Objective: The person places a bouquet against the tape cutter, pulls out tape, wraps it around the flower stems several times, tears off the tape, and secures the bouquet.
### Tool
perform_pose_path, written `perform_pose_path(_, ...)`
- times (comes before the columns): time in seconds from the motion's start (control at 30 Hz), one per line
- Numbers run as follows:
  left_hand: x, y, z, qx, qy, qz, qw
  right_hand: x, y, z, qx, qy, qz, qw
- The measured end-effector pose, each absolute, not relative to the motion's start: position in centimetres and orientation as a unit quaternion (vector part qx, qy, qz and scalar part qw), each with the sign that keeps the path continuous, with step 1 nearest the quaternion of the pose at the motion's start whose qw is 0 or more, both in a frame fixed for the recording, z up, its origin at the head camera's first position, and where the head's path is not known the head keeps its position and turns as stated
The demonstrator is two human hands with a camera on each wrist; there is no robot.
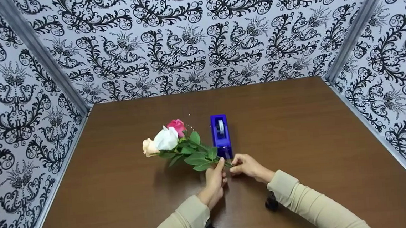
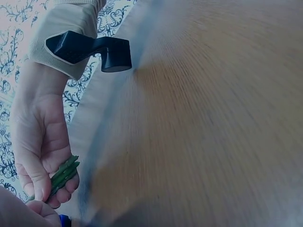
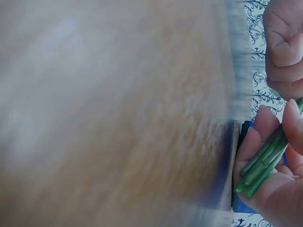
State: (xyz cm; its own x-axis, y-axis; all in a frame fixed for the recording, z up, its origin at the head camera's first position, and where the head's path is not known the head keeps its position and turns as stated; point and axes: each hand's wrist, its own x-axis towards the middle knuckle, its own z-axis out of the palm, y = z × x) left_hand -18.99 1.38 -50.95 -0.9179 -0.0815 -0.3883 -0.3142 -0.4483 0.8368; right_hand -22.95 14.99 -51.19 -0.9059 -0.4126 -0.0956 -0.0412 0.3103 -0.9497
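A bunch of roses, with a white rose (image 1: 166, 138), a pink rose (image 1: 177, 127) and a cream rose (image 1: 149, 147), slants over the table with its blooms to the left. My left hand (image 1: 215, 181) grips the stems just below the green leaves (image 1: 196, 158). At the lower ends, my right hand (image 1: 248, 166) holds the stems between thumb and fingers. Cut ends of the green stems (image 3: 262, 170) show against the right fingers in the right wrist view. Just beyond both hands stands a blue tape dispenser (image 1: 220, 132) with a clear roll.
The brown wooden table (image 1: 289, 122) meets patterned walls (image 1: 190, 39) at the back and both sides. Black wrist devices (image 1: 271, 203) hang below each sleeve. A small white speck (image 1: 189, 114) lies behind the flowers.
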Motion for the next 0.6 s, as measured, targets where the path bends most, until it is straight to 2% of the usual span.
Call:
perform_pose_path(0.23,-19.1,1.4,-50.5,-0.196,0.514,0.832,0.072,-23.3,15.0,-51.6,-0.129,0.801,-0.565,0.150)
perform_pose_path(0.6,-19.8,2.1,-51.4,-0.227,0.473,0.851,0.035,-23.7,14.4,-51.8,-0.098,0.821,-0.551,0.112)
